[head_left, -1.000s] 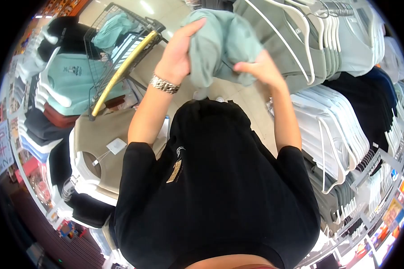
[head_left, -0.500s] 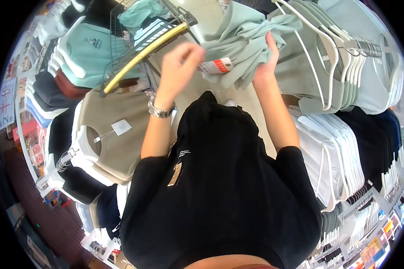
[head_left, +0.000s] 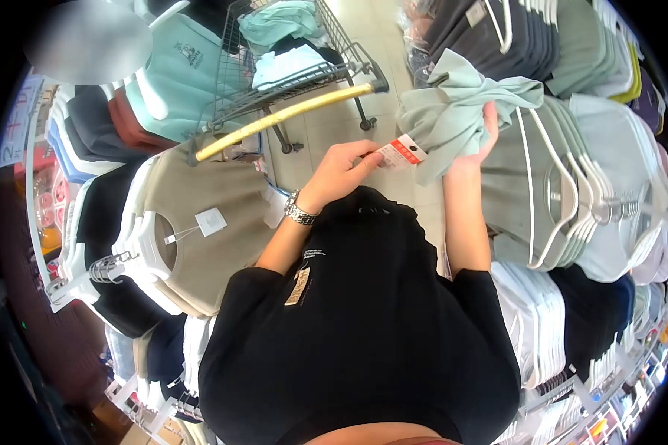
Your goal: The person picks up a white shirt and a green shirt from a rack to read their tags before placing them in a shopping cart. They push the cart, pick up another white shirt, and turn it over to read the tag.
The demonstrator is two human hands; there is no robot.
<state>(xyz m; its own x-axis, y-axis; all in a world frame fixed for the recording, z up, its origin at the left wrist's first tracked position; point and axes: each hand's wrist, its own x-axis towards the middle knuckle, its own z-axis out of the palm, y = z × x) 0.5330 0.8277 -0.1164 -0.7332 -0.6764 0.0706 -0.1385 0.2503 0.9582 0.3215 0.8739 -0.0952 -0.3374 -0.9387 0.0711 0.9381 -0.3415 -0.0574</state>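
1. One wire cart [head_left: 277, 97] stands on the aisle floor [head_left: 375, 44], its yellow handle [head_left: 286, 120] turned toward the person. Inside lie a rumpled mint garment [head_left: 280, 22], a pale blue garment [head_left: 293, 65] and, between them, a dark item [head_left: 312, 49] too covered to identify.

2. The left hand [head_left: 343, 172], a metal watch [head_left: 301, 211] on its wrist, pinches the near end of a white tag [head_left: 402, 152] with a red band, thumb and fingers closed on it.

3. The right hand [head_left: 473, 148] is curled around a bunched sage cloth [head_left: 464, 115], thumb in sight; most of the other fingers are hidden from view.

4. The cloth is held in the air over the aisle, to the right of the cart and apart from it, overlapping the hung green shirts [head_left: 497, 200] in this view. Whether it touches them cannot be told.

5. Across the aisle at left, beige shirts [head_left: 223, 185] hang on a rack.

6. Half a second earlier, the left hand was blurred beside the tag, with no clear grip on it; a second earlier, both hands gripped the cloth and the tag did not show. The cart now sits lower and farther right in view, its contents more fully exposed.
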